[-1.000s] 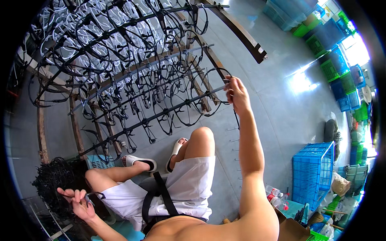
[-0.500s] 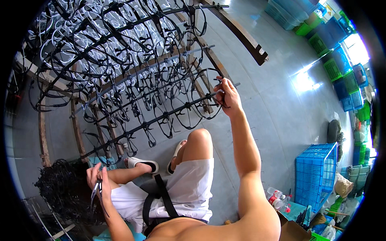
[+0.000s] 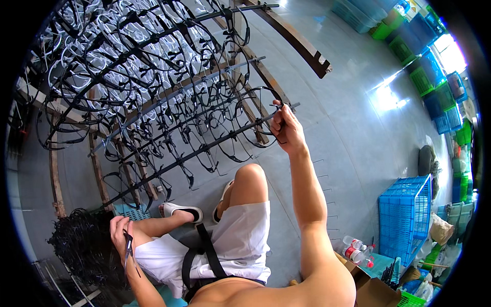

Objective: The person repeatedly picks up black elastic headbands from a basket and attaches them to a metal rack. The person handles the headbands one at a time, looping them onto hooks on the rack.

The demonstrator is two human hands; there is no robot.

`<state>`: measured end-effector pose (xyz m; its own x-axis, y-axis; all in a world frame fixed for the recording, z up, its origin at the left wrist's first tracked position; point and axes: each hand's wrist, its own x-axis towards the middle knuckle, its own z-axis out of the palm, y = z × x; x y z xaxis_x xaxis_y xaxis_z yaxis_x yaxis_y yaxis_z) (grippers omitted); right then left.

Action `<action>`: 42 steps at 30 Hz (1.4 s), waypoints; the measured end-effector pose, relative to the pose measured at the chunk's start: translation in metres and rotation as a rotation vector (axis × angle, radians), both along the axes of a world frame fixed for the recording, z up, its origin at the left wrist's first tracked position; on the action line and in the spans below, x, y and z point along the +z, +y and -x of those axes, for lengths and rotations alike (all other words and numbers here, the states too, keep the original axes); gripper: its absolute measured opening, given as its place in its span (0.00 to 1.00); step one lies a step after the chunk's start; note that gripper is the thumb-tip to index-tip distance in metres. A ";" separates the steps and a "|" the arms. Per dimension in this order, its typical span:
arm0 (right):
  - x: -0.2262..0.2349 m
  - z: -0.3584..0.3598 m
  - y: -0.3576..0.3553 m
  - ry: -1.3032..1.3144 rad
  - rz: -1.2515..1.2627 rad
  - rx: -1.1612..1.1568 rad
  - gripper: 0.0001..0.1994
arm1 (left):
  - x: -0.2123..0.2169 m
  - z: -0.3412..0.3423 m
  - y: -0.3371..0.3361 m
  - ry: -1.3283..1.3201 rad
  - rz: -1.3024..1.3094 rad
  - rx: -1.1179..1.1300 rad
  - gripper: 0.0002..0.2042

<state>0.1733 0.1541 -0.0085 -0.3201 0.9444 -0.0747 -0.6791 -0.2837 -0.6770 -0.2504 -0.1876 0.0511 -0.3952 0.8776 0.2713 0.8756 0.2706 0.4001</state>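
Note:
My right hand (image 3: 289,132) is closed at the right end of the lowest black rod (image 3: 204,148) of a rack. Between its fingers is a thin black glasses frame (image 3: 276,106), partly hidden by the hand. Several similar black frames (image 3: 192,176) hang along that rod. My left hand (image 3: 119,231) is held beside my knee with its fingers bent around another black glasses frame (image 3: 129,245), whose thin arms trail down over the wrist. Next to that hand lies a heap of tangled black frames (image 3: 82,245).
Upper rods carry black frames and white looped pieces (image 3: 117,66). A rusty metal bar (image 3: 296,41) juts out from the rack. To the right stand a blue crate (image 3: 404,220), plastic bottles (image 3: 358,250) and a cardboard box (image 3: 376,294). Stacked blue and green crates (image 3: 422,77) line the far right.
My right hand has shifted slightly lower and its fingers have closed more at the rod end. My left hand's fingers have curled further, and the frame in it has swung downward.

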 end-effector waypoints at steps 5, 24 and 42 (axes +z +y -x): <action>-0.003 0.000 0.003 0.093 -0.028 0.043 0.19 | -0.003 0.017 0.001 0.111 -0.070 -0.138 0.07; -0.003 -0.008 -0.037 -0.060 -0.160 -0.291 0.22 | 0.010 0.029 0.020 -0.068 -0.120 0.003 0.06; 0.002 0.004 -0.049 -0.219 -0.150 -0.469 0.21 | 0.008 0.029 0.015 -0.160 -0.099 0.044 0.07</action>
